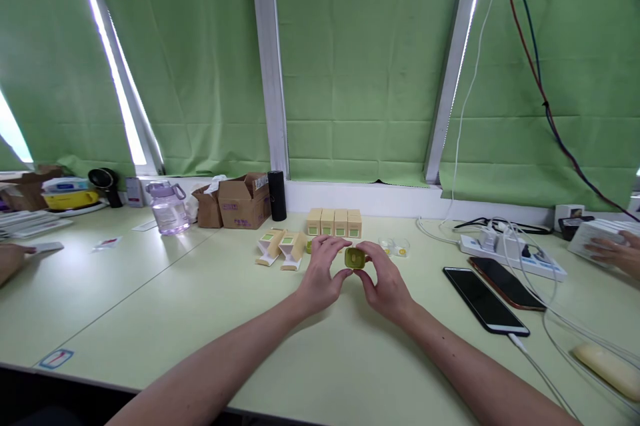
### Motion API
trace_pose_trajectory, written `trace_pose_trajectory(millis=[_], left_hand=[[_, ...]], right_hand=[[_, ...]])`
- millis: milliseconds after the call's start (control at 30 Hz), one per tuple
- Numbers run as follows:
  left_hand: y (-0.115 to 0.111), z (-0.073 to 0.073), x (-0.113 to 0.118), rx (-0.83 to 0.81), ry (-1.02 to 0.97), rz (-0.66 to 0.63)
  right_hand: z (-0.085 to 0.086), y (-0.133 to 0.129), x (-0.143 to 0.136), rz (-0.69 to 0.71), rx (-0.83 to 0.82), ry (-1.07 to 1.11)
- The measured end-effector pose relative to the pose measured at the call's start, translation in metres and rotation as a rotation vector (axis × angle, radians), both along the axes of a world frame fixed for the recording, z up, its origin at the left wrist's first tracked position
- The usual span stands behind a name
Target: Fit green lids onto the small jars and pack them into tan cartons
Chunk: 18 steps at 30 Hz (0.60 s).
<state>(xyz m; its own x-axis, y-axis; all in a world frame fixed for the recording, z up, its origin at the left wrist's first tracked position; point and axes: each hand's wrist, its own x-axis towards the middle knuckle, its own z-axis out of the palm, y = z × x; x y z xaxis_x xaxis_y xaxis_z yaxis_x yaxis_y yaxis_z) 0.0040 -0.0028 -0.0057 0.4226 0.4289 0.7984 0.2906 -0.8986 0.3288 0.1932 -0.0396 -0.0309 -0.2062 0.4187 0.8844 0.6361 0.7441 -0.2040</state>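
Between my two hands, just above the table, is a small square olive-green container [355,258], its hollow side facing me. My left hand [324,274] pinches its left side with thumb and fingertips. On its right side the thumb and fingers of my right hand [387,281] hold it too. Beyond my hands stands a row of several small cream boxes [334,223]. Two opened cream cartons [281,247] lie left of my left hand. Clear round cups with yellow centres [394,247] sit behind my right hand. Another green piece is partly hidden behind my left fingers.
On the right are two phones [485,299], a power strip [513,256] with white cables and a pale yellow object [607,367]. A purple jug [169,208], cardboard box [244,201] and black cylinder [277,196] stand back left. Other people's hands show at both edges.
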Motion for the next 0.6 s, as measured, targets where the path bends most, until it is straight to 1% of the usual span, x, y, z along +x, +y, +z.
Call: trace_pose_trajectory(millis=[67,233,600], left_hand=[[0.0015,-0.0009,0.0005,0.015,0.001,0.001],[0.0037,-0.0016,0.0003,-0.004,-0.012,-0.004],[0.0049,-0.0032,-0.0001,-0.02,-0.039,-0.009]], right_hand=[[0.0002,0.0007,0.0009,0.012,0.026,-0.019],[0.0008,0.0013,0.0038,-0.019,0.067,-0.055],[-0.0022,0.0035,0.0046,-0.051,0.072,-0.112]])
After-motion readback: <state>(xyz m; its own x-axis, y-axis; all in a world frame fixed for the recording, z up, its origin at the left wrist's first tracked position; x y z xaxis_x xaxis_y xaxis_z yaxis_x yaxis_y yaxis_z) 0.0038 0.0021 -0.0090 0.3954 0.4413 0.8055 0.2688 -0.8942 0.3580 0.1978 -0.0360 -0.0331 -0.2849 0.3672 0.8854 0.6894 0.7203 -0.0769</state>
